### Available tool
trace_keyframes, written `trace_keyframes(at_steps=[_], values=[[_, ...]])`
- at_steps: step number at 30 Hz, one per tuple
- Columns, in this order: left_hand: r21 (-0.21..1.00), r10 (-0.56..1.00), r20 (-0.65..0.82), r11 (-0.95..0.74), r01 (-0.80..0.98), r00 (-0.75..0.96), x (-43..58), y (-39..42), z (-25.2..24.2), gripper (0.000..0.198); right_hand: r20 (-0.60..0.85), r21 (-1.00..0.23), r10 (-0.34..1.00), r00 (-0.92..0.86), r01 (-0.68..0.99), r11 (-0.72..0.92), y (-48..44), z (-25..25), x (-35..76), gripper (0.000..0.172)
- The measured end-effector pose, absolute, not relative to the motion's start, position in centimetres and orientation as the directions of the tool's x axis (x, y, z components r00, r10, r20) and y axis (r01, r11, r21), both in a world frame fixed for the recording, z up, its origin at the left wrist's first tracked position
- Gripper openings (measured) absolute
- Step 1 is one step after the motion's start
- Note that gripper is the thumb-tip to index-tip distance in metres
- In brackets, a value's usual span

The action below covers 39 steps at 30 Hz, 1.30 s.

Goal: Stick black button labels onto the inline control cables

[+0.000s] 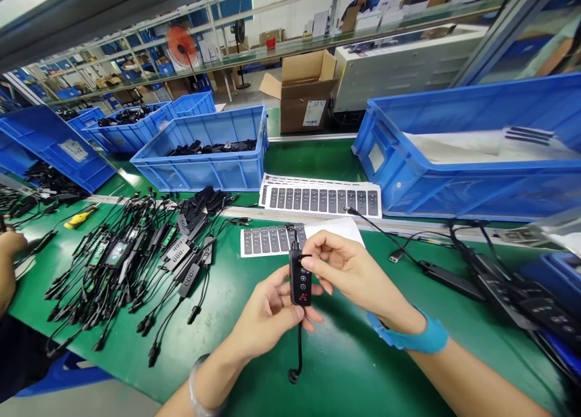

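My left hand (267, 314) is closed around a small black inline controller (300, 281) with round buttons and a red mark, held upright over the green table (354, 368). A short black cable hangs from its lower end. My right hand (349, 269) pinches the controller's upper right edge with thumb and forefinger; a blue band circles that wrist. Just behind my hands lies a white sheet of dark button stickers (271, 239), and a larger sticker sheet (323, 199) lies farther back.
A pile of black controllers with cables (136, 253) covers the table's left. Finished black units (512, 290) lie at right. Blue bins (206, 147) (472, 157) stand behind, plus a cardboard box (303, 90). Another person's hand (8, 259) shows at far left.
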<state>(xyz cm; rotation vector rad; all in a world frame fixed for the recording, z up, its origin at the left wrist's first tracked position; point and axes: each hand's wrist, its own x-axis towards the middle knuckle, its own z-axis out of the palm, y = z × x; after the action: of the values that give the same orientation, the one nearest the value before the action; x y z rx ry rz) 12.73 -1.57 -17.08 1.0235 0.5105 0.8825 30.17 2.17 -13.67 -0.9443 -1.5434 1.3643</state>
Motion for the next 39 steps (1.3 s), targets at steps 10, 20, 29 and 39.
trace_keyframes(at_steps=[10, 20, 29, 39], values=[[0.900, 0.841, -0.001, 0.237, -0.366, 0.542, 12.9, -1.8, -16.6, 0.051, 0.122, -0.989, 0.934, -0.336, 0.033, 0.141, 1.8, -13.5, 29.9, 0.025], [0.933, 0.860, -0.007, 0.190, -0.307, 0.510, 13.1, -2.1, -16.6, 0.055, 0.149, -0.980, 0.955, -0.255, 0.094, 0.178, 1.3, -13.4, 29.4, 0.025], [0.951, 0.865, -0.014, 0.166, -0.259, 0.502, 13.1, -2.2, -16.7, 0.062, 0.170, -0.964, 0.960, -0.221, 0.164, 0.208, 1.5, -14.6, 29.3, 0.018], [0.937, 0.874, 0.004, 0.166, -0.306, 0.485, 12.9, -2.0, -16.9, 0.049, 0.111, -0.956, 0.973, -0.202, 0.245, 0.160, 2.0, -15.3, 29.9, 0.043]])
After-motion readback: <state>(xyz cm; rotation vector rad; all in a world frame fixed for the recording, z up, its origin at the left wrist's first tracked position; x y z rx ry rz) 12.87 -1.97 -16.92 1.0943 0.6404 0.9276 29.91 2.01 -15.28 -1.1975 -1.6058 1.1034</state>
